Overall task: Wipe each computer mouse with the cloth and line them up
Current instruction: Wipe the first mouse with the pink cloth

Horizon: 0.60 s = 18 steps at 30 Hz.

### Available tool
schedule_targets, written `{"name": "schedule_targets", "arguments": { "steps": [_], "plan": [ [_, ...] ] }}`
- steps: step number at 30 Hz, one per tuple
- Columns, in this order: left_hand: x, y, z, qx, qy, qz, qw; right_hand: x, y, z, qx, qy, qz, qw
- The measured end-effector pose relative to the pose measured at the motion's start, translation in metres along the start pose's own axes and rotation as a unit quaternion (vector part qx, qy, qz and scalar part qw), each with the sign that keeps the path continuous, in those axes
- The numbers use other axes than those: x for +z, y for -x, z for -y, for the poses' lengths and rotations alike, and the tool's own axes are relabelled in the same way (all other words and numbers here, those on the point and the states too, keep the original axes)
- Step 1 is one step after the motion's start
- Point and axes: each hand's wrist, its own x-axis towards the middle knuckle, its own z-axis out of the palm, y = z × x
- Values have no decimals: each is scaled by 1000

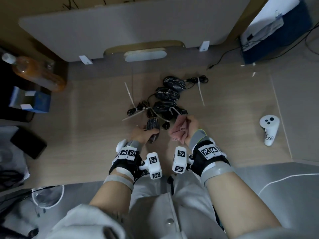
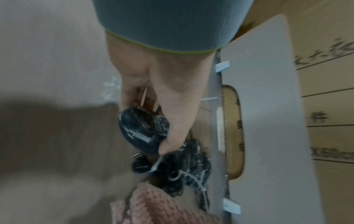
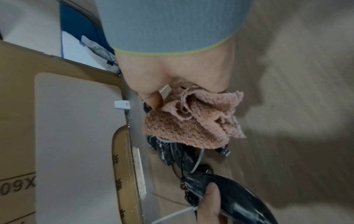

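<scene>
My left hand [image 1: 145, 133] grips a black patterned computer mouse [image 1: 152, 129] just above the wooden table [image 1: 86, 109]; in the left wrist view the thumb and fingers curl round that mouse [image 2: 141, 131]. My right hand [image 1: 189, 127] clutches a crumpled pink cloth [image 1: 178, 131], seen bunched under the palm as the cloth [image 3: 193, 119] in the right wrist view. Beyond both hands lies a pile of other black mice [image 1: 168, 95] with bundled cables and white cable ties. The held mouse [image 3: 233, 197] shows low in the right wrist view.
A white VR controller [image 1: 268, 129] lies at the right. A grey partition board [image 1: 120, 28] stands along the table's back. An amber bottle [image 1: 38, 71] and a blue box [image 1: 31, 100] sit at the left. A black cable [image 1: 224, 56] trails at back right.
</scene>
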Motion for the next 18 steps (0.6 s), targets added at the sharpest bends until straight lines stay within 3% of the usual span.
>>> {"name": "schedule_targets", "arguments": {
  "steps": [2,5,10,15,18],
  "plan": [
    [2,-29,9,16,21,33,999,8,8,10,5,-17,31,999],
    [-22,13,-27,35,55,69,995,27,28,21,-11,-17,41,999],
    [-47,50,-55,56,178,139,973,51,35,25,-116,0,73,991],
    [-72,59,-73,47,310,192,930,70,71,34,-236,-24,73,969],
    [-80,61,-76,47,336,210,917,80,95,31,-255,-29,133,957]
  ]
}}
